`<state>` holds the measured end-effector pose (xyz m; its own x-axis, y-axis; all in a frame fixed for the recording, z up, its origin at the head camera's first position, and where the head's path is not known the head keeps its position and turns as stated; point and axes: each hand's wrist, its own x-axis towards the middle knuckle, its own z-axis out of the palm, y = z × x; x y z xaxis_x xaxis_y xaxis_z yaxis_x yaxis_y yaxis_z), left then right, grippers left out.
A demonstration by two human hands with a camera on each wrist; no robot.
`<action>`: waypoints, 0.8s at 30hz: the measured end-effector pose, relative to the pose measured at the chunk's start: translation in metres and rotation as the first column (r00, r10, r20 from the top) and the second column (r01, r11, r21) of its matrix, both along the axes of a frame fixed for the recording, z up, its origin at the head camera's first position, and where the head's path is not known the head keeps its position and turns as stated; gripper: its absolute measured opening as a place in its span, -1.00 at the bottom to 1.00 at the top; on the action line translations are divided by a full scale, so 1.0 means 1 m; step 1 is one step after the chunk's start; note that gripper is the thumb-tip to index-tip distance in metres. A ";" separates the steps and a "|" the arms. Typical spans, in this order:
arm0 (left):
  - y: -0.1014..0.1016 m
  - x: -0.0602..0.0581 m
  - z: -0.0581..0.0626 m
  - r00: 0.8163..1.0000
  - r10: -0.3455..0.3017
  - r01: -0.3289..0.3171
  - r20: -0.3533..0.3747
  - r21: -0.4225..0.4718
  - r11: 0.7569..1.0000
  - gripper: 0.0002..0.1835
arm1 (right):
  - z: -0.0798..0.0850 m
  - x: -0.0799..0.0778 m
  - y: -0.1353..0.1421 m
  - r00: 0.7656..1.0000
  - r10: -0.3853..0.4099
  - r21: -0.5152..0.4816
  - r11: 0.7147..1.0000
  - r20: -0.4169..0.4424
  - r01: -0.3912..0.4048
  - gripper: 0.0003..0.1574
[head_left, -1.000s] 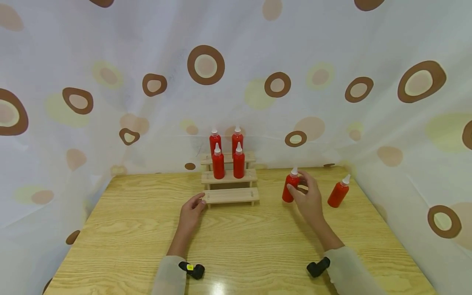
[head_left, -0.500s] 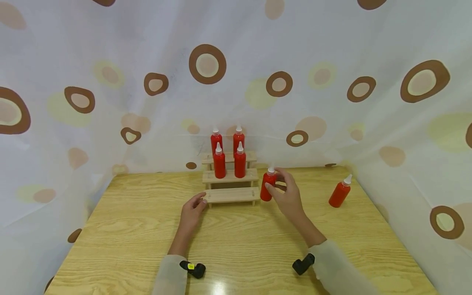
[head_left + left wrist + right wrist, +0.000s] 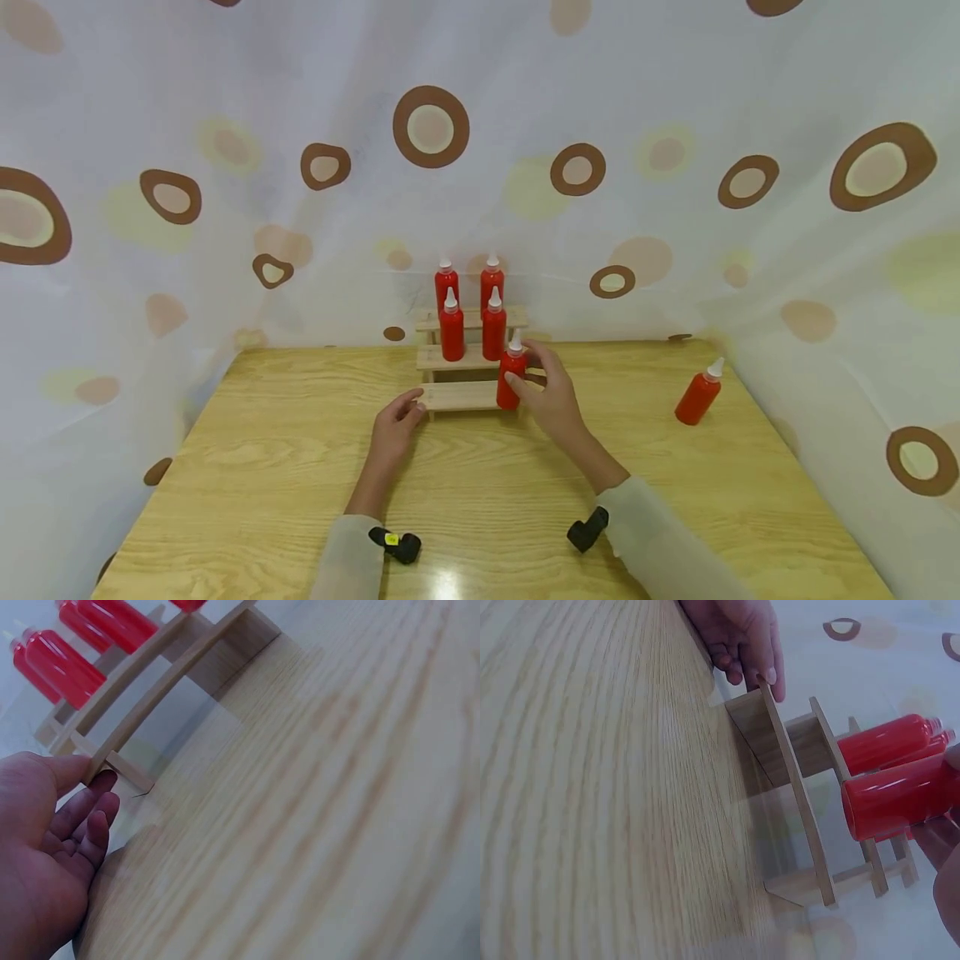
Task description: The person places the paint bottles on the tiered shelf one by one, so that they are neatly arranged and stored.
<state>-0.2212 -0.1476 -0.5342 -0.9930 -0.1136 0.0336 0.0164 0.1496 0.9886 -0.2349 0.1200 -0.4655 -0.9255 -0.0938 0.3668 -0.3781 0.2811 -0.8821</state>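
A wooden three-step display stand stands against the back of the table. My left hand pinches the left end of its lowest step, thumb over the board and fingers below, as the left wrist view shows. My right hand grips an upright red squeeze bottle with a white pointed nozzle, over the right end of that step. In the right wrist view the bottle's base sits a little off the step's board. Two similar bottles stand on the middle step, one being this bottle, and two more on the top step.
Another red squeeze bottle stands alone at the right of the wood-grain table. A white curtain with brown ring patterns closes off the back and both sides.
My right hand has carried the red bottle leftward from the open table to the right end of the lowest step. The left hand stays on the stand.
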 end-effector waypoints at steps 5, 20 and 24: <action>0.003 0.000 0.002 1.000 -0.015 0.015 -0.004 -0.005 1.000 -0.64 | -0.002 -0.008 -0.016 0.999 0.042 0.019 0.999 -0.023 -0.042 -0.28; 0.000 -0.001 -0.001 1.000 -0.006 0.007 0.029 -0.036 0.999 -0.64 | -0.006 -0.030 -0.072 0.990 0.113 0.094 0.990 -0.089 -0.104 -0.32; -0.001 -0.001 -0.001 0.999 -0.005 0.006 0.033 -0.035 0.999 -0.63 | -0.009 -0.031 -0.076 0.989 0.122 0.094 0.989 -0.081 -0.114 -0.31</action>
<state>-0.2217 -0.1490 -0.5356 -0.9942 -0.1078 0.0053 -0.0148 0.1843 0.9827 -0.2658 0.0436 -0.4743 -0.8716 -0.2359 0.4298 -0.4864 0.3056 -0.8186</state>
